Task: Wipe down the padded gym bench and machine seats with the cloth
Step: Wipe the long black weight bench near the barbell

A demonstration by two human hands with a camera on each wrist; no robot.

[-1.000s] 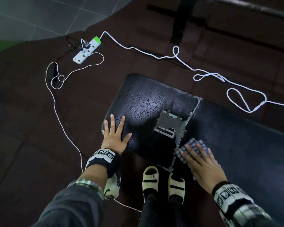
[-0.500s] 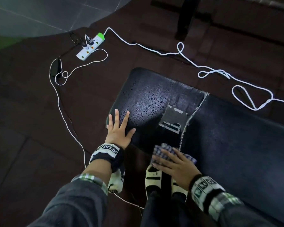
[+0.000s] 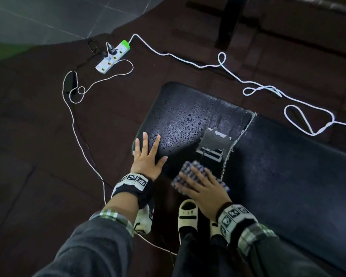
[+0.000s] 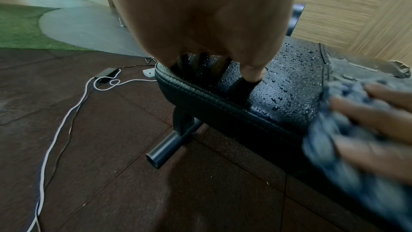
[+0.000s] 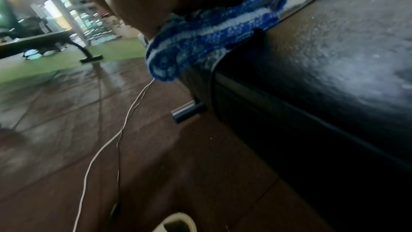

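The right hand (image 3: 203,187) presses the cloth (image 3: 190,171) flat at the desk's (image 3: 288,176) near edge, droplets ahead-left toward the flat, fingers-spread left hand (image 3: 147,159), nearer them.

**COLOURS / PATTERNS**

Bench (image 3: 288,176): black, grey torn patch. Cloth (image 3: 190,172): blue/white check. Floor mat (image 3: 38,156): dk brown. Power strip (image 3: 113,56): white w/ green end. Cable (image 3: 188,60): white. Sandals (image 3: 188,214): cream. Cuffs (image 3: 112,216): green/white plaid.
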